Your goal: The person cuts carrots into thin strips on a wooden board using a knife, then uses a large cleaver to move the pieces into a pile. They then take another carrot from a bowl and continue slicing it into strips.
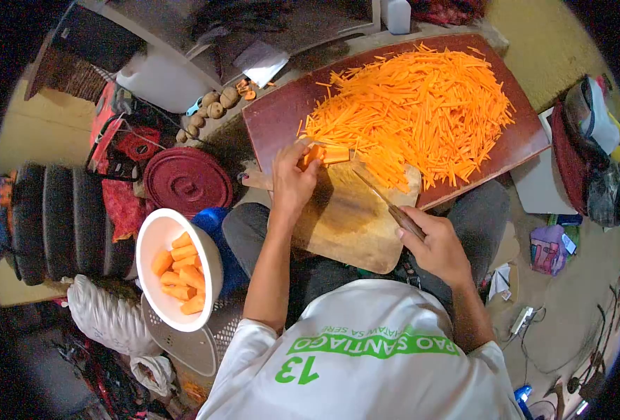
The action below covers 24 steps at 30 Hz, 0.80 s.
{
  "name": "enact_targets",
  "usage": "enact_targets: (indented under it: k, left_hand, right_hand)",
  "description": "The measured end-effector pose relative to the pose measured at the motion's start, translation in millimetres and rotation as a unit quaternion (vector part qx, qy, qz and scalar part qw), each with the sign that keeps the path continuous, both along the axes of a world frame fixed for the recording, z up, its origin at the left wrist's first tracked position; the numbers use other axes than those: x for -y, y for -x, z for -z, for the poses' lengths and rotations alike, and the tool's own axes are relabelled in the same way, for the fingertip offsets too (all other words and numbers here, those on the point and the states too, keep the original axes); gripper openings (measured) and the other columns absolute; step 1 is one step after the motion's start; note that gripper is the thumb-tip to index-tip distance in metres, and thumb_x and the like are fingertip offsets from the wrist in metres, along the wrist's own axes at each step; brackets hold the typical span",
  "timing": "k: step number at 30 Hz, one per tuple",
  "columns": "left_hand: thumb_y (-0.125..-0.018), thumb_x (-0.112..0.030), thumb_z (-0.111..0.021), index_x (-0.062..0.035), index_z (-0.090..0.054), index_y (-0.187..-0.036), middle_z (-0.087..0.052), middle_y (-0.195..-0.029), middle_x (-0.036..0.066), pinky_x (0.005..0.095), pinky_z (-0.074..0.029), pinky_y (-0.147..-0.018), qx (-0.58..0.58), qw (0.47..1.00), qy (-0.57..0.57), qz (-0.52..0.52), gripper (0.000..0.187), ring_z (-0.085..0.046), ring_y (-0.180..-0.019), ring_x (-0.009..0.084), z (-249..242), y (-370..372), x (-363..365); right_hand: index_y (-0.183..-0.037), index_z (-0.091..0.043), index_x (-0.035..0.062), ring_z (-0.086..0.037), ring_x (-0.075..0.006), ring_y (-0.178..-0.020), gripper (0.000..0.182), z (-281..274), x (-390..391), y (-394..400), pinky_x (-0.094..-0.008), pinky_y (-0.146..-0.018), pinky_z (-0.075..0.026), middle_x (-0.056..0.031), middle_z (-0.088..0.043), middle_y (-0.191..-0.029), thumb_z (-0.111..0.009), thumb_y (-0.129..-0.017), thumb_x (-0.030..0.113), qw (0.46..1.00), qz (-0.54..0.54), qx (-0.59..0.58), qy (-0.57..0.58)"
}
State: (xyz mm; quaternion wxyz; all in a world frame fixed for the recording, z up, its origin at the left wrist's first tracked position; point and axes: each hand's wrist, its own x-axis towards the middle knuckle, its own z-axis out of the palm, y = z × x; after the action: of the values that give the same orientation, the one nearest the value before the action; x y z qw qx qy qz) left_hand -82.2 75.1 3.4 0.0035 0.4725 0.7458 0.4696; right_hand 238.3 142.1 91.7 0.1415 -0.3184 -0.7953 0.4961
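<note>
My left hand (pixel 294 175) is closed around a piece of carrot (pixel 334 155) on the upper part of a wooden cutting board (pixel 345 217). In my right hand (pixel 435 245) is a knife (pixel 383 199), gripped by its brown handle, its blade slanting up and left toward the carrot. Thin carrot strips lie at the board's top edge and run into a large heap of carrot strips (pixel 422 105). The heap sits on a dark red tabletop (pixel 275 115) beyond the board. My left fingertips partly hide the held carrot.
At left, a white bowl (pixel 214 269) holds several peeled carrot pieces (pixel 184 269). Behind it are a dark red lid (pixel 187 180) and several brown round things (pixel 215 110). Black rounded forms (pixel 58 220) stand far left. A purple bag (pixel 549 250) and a cable lie at right.
</note>
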Motion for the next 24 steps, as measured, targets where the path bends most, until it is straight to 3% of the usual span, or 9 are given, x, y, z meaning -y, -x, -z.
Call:
enact_targets:
  k: [2, 5, 11, 14, 17, 20, 21, 24]
  left_hand:
    - [-0.082, -0.003, -0.081, -0.0018, -0.075, -0.112, -0.072, -0.095, 0.021, 0.0512, -0.051, -0.079, 0.024, 1.0, -0.008, 0.0, 0.03, -0.067, -0.093, 0.0415, -3.4, -4.5, 1.0]
    - [-0.083, 0.0, -0.078, -0.0031, -0.074, -0.12, -0.072, -0.105, 0.018, 0.0496, -0.049, -0.086, -0.043, 0.996, 0.062, 0.036, 0.037, -0.066, -0.1, 0.0391, -0.6, 2.1, 3.2]
    - [-0.083, 0.004, -0.075, -0.0057, -0.071, -0.128, -0.068, -0.118, 0.015, 0.0481, -0.041, -0.099, -0.131, 0.989, 0.055, 0.03, 0.046, -0.061, -0.115, 0.0359, -8.5, -7.7, 4.9]
    - [-0.082, 0.005, -0.074, -0.0053, -0.071, -0.127, -0.068, -0.115, 0.015, 0.048, -0.045, -0.095, -0.151, 0.987, 0.046, 0.023, 0.047, -0.062, -0.112, 0.0371, -25.8, -18.0, 6.9]
    - [-0.081, 0.004, -0.075, -0.004, -0.071, -0.128, -0.066, -0.111, 0.016, 0.0476, -0.049, -0.089, -0.123, 0.989, -0.001, 0.086, 0.049, -0.063, -0.107, 0.0382, -40.4, -26.3, 7.0]
    - [-0.08, 0.002, -0.075, -0.0018, -0.07, -0.125, -0.063, -0.108, 0.019, 0.0472, -0.052, -0.084, -0.058, 0.995, 0.059, 0.064, 0.045, -0.063, -0.102, 0.04, -30.2, -52.5, 15.8]
    - [-0.082, -0.001, -0.076, 0.0002, -0.07, -0.115, -0.058, -0.102, 0.021, 0.0483, -0.051, -0.083, -0.07, 0.995, 0.008, 0.072, 0.034, -0.061, -0.097, 0.0407, -22.9, -60.0, 15.3]
    - [-0.084, -0.004, -0.078, 0.0014, -0.067, -0.106, -0.055, -0.099, 0.021, 0.0499, -0.05, -0.08, -0.012, 0.996, 0.067, 0.057, 0.025, -0.059, -0.092, 0.041, -28.0, -88.8, 20.0]
  right_hand:
    - [-0.132, -0.069, -0.0001, -0.076, -0.0416, -0.089, 0.038, -1.0, -0.8, 0.0, -0.0452, -0.078, -0.06, -0.0264, -0.075, -0.099, -0.072, -0.099, 0.018, 1.0, -0.008, 0.02, 0.005]
    - [-0.133, -0.069, 0.0003, -0.076, -0.0415, -0.087, 0.039, 10.4, 0.0, -1.0, -0.0458, -0.077, -0.059, -0.0273, -0.074, -0.097, -0.072, -0.099, 0.02, 1.0, 0.004, -0.012, -0.005]
    - [-0.134, -0.069, 0.0011, -0.076, -0.0418, -0.088, 0.04, 8.6, -1.5, 0.2, -0.0459, -0.077, -0.059, -0.0268, -0.074, -0.098, -0.072, -0.099, 0.02, 1.0, 0.006, -0.014, 0.017]
    - [-0.133, -0.069, 0.0012, -0.076, -0.0425, -0.087, 0.039, 8.0, -2.1, 1.3, -0.045, -0.076, -0.059, -0.0262, -0.074, -0.097, -0.073, -0.099, 0.019, 1.0, 0.002, 0.002, 0.014]
    - [-0.132, -0.067, -0.0044, -0.074, -0.0282, -0.083, 0.039, 3.9, -1.2, 1.8, -0.0387, -0.079, -0.057, -0.0231, -0.073, -0.094, -0.072, -0.098, 0.013, 1.0, 0.01, -0.001, 0.027]
    - [-0.133, -0.066, -0.0044, -0.074, -0.027, -0.084, 0.039, 3.1, -0.7, 0.3, -0.0386, -0.079, -0.057, -0.0229, -0.073, -0.094, -0.071, -0.098, 0.013, 1.0, 0.003, 0.022, 0.018]
    - [-0.133, -0.066, -0.0044, -0.074, -0.0265, -0.084, 0.039, 2.5, -0.4, 0.2, -0.0386, -0.079, -0.057, -0.0228, -0.073, -0.094, -0.071, -0.098, 0.013, 0.999, 0.001, 0.023, 0.025]
    - [-0.133, -0.067, -0.0043, -0.073, -0.0248, -0.084, 0.039, 0.0, -0.4, -0.6, -0.0383, -0.079, -0.057, -0.0222, -0.073, -0.093, -0.071, -0.098, 0.013, 0.999, -0.001, 0.026, 0.036]
